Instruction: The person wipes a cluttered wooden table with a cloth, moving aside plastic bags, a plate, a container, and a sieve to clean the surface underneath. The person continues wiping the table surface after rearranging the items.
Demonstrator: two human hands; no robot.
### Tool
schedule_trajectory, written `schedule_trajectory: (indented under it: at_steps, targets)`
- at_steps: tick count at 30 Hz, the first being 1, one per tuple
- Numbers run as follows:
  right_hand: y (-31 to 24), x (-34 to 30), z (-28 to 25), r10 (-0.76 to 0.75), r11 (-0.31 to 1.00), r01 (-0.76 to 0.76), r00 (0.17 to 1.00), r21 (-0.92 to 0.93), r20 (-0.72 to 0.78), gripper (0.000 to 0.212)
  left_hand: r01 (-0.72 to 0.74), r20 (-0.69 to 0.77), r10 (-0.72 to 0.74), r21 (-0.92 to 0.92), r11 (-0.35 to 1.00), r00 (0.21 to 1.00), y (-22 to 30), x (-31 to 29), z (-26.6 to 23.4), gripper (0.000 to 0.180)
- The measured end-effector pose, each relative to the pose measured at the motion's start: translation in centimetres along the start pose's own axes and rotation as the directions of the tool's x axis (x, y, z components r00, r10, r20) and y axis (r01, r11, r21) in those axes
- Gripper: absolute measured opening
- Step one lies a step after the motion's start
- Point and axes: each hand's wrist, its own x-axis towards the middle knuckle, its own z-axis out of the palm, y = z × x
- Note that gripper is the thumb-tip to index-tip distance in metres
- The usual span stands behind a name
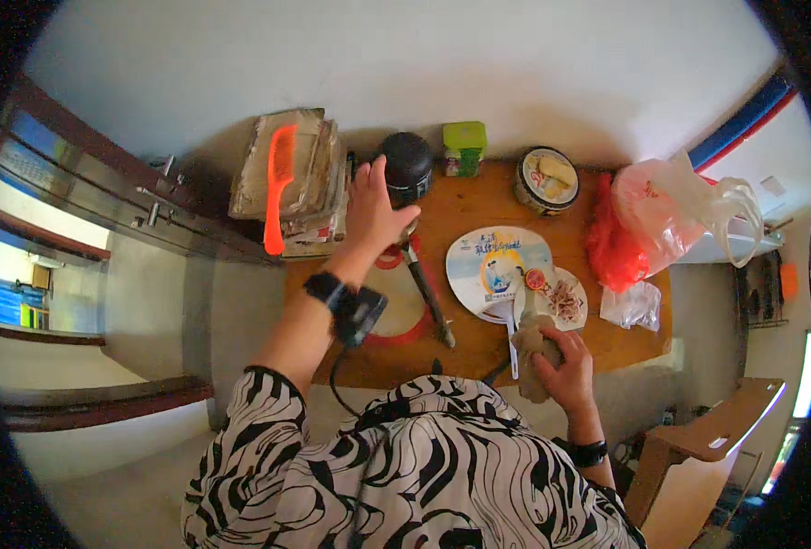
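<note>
My left hand [373, 210] is raised at the left side of a black, lidded jar [406, 151]. Its thumb is spread away from the fingers; whether it touches the jar I cannot tell. Just below it lies a long dark-handled tool [430, 297], partly hidden by the hand. With closed fingers, my right hand [568, 371] grips a crumpled grey-brown cloth [534, 361] at the table's near edge. The cloth lies beside the white handle of a paddle fan [479, 270]. A small round red item [535, 278] and a pale piece with a brown tangle [566, 305] rest by the fan.
On the wooden table [465, 357], an orange comb [279, 183] tops stacked worn books [314, 178]. A green box [464, 146] and a round tin [548, 178] stand along the wall. Red and white plastic bags [616, 242] fill the right end. A red-rimmed round object [392, 316] lies front left.
</note>
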Motion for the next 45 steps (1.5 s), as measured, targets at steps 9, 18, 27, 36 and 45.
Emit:
schedule_trajectory:
  at_steps: [9, 18, 27, 36, 45]
  targets:
    - [2.7, 2.3, -2.0, 0.089, 0.995, -0.089, 0.996, 0.054, -0.004, 0.045, 0.103, 0.254, -0.172, 0.263, 0.959, 0.952, -2.3, 8.9, 3.6, 0.123]
    - [6.1, 8.2, -0.7, -0.004, 0.996, -0.001, 0.999, 0.092, 0.05, 0.041, 0.207, 0.295, -0.229, 0.105, 0.973, 0.928, -1.7, 9.4, 5.0, 0.119]
    - [3.0, 21.1, 3.6, -0.109, 0.987, 0.102, 0.993, 0.125, 0.053, 0.044, 0.274, 0.079, -0.264, -0.187, 0.943, 0.961, 1.0, 1.7, -3.7, 0.107]
    - [1.6, 28.3, 19.4, -0.067, 0.737, 0.324, 0.908, -0.593, 0.413, 0.038, 0.575, 0.201, -0.545, -0.152, 0.804, 0.814, 4.2, -14.3, -14.7, 0.11]
    - [-4.4, 38.8, 27.8, -0.367, 0.726, 0.554, 0.813, -0.407, 0.453, 0.032, 0.687, 0.188, -0.667, -0.068, 0.724, 0.721, 3.4, -20.2, -15.3, 0.111]
